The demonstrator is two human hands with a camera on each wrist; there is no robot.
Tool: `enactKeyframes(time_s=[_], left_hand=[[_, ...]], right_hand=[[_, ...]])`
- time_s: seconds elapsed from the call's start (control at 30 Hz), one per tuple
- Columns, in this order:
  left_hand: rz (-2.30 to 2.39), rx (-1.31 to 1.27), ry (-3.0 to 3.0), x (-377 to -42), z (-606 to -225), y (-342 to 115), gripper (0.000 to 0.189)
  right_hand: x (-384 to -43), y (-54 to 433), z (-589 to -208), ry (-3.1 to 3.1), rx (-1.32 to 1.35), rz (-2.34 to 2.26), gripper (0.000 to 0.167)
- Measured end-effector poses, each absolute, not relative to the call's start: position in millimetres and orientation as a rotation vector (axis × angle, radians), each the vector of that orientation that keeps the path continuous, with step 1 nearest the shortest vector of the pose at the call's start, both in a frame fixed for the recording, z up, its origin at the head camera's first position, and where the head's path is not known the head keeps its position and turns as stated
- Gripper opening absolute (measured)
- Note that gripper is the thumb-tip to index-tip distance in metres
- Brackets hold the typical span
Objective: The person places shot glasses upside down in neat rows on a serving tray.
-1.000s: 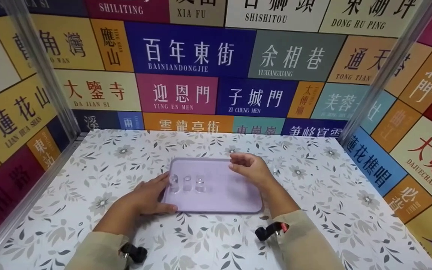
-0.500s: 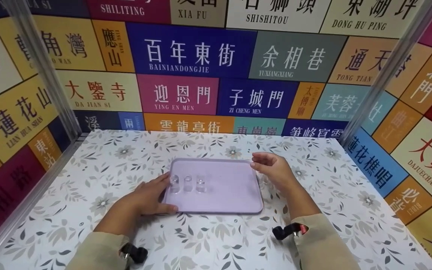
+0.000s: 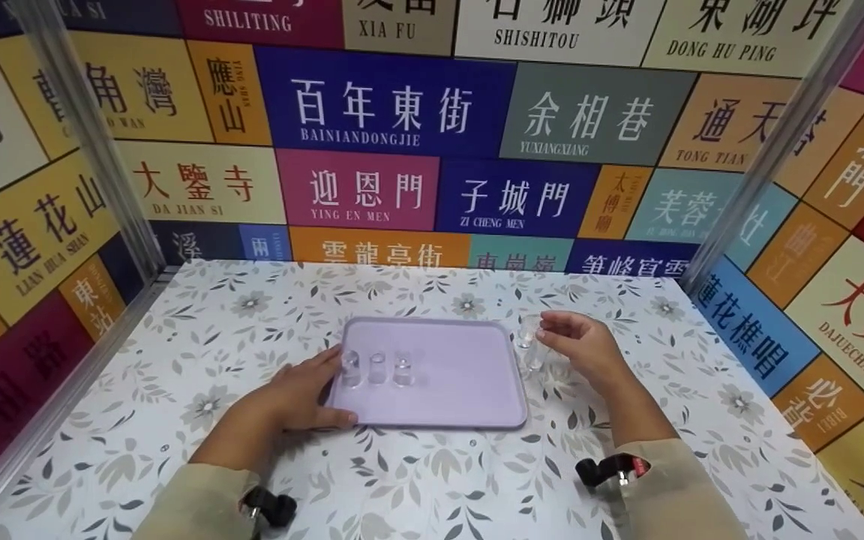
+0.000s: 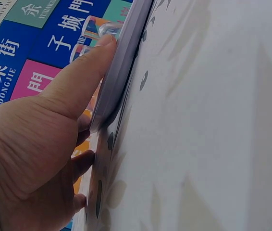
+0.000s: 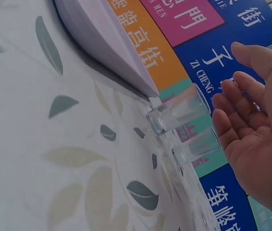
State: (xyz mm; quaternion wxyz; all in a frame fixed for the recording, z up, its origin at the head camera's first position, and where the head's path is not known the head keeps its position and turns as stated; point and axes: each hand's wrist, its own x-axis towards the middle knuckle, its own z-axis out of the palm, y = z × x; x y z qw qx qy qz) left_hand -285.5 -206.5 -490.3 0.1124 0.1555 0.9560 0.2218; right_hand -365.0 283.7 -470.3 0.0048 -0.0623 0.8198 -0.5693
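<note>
A lavender tray (image 3: 469,382) lies on the table with three small clear glasses standing in its left half: a left one (image 3: 351,370), a middle one (image 3: 377,368) and a right one (image 3: 402,370). My left hand (image 3: 282,401) rests against the tray's left side. Its straight thumb (image 4: 78,77) lies along the rim in the left wrist view. Beyond the tray's right edge, two more clear glasses stand on the table, one larger (image 5: 181,113) and one smaller (image 5: 198,147). My right hand (image 3: 582,345) is beside them, fingers loosely bent and holding nothing; whether a fingertip touches a glass is unclear.
A white tablecloth (image 3: 402,480) printed with grey leaves and flowers covers the table. Clear upright posts stand at the back left (image 3: 113,150) and back right (image 3: 747,180). Colourful panels of place names (image 3: 394,97) cover the walls behind.
My right hand has moved rightward from over the tray to beyond its right edge, bringing the two glasses there into sight. My left hand and the tray have stayed in place.
</note>
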Motion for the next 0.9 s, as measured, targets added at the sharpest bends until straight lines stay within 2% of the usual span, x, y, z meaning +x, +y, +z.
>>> enactKeyframes(time_s=[0.2, 0.53, 0.9], left_hand=[[0.653, 0.456, 2.803, -286.5, -491.5, -206.0, 0.116], [0.66, 0.455, 2.802, -286.3, -491.2, -206.5, 0.116], [0.639, 0.426, 2.795, -285.6, -488.8, -204.3, 0.117]], right_hand=[[-363.3, 294.1, -472.8, 2.565, -0.142, -1.763, 0.069], [-367.3, 293.2, -483.0, 2.547, -0.116, -1.67, 0.061], [-367.2, 293.6, -492.7, 2.536, -0.044, -1.536, 0.062]])
